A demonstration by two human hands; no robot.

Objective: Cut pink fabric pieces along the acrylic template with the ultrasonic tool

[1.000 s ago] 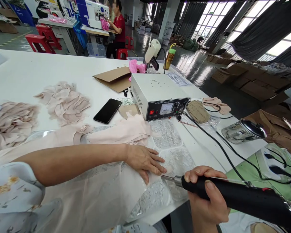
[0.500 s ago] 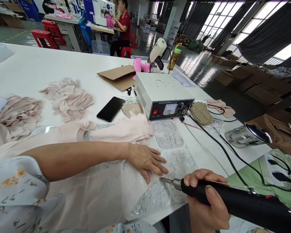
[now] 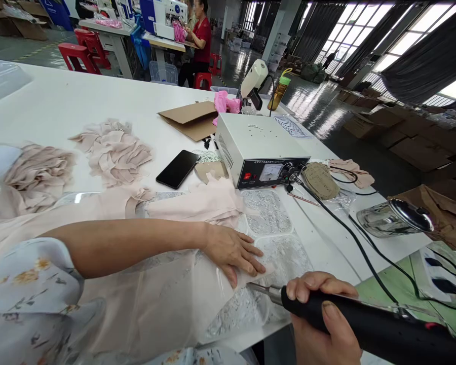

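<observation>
Left hand point(image 3: 233, 254) lies palm down, fingers slightly apart, on pale sheer fabric point(image 3: 148, 304) spread over the near part of the white bench point(image 3: 49, 94). Right hand point(image 3: 323, 319) is wrapped around a black-handled tool point(image 3: 387, 324), thumb along the near side. Its slim metal tip points left at the fabric's edge, just beside the left thumb; cannot tell whether it touches. Clear, mottled panels point(image 3: 237, 314) show under and beyond that edge.

Blush cloth strips point(image 3: 197, 207) lie bunched just beyond the left wrist; a loose heap of ruffled pieces point(image 3: 119, 154) farther off, to the left. Dark phone point(image 3: 177, 169) flat between that heap and a pale control box point(image 3: 264, 137). From the box's front a black cable point(image 3: 345, 228) runs toward the tool. Brown card templates point(image 3: 319, 181) rest right of the box; a lidded clear jar point(image 3: 383, 219) near the bench's right edge.
</observation>
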